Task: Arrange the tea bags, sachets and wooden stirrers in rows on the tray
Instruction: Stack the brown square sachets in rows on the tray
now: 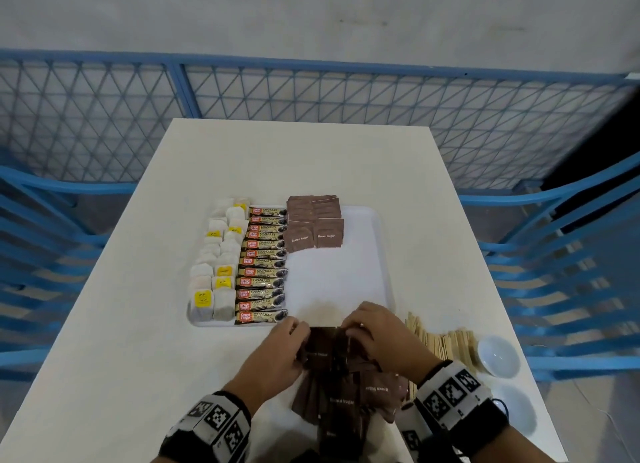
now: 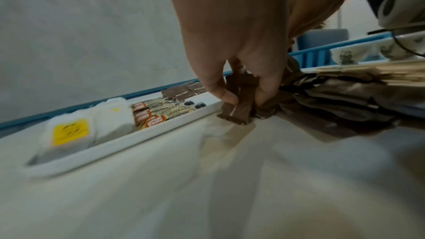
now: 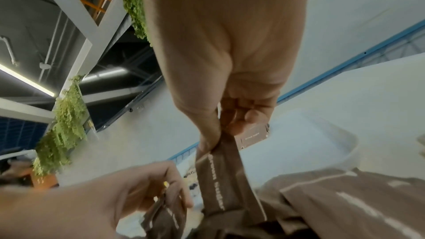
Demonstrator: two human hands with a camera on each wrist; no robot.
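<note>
A white tray [image 1: 367, 254] holds rows of tea bags [image 1: 214, 265], coffee granule sticks [image 1: 263, 265] and brown sugar sachets [image 1: 313, 225] at its far end. In front of the tray lies a loose heap of brown sugar sachets [image 1: 349, 393]. My left hand [image 1: 289, 345] pinches a small stack of brown sachets [image 2: 239, 104] standing on the table by the tray's near rim. My right hand [image 1: 367, 334] pinches another brown sachet [image 3: 220, 175] between thumb and fingers, lifted off the heap. Wooden stirrers [image 1: 443, 341] lie in a pile to the right.
Two small white dishes [image 1: 498, 357] sit at the table's right edge. Blue slatted chairs [image 1: 568, 272] flank the white table [image 1: 138, 324], and a blue mesh fence [image 1: 311, 95] stands behind. The tray's right half is bare.
</note>
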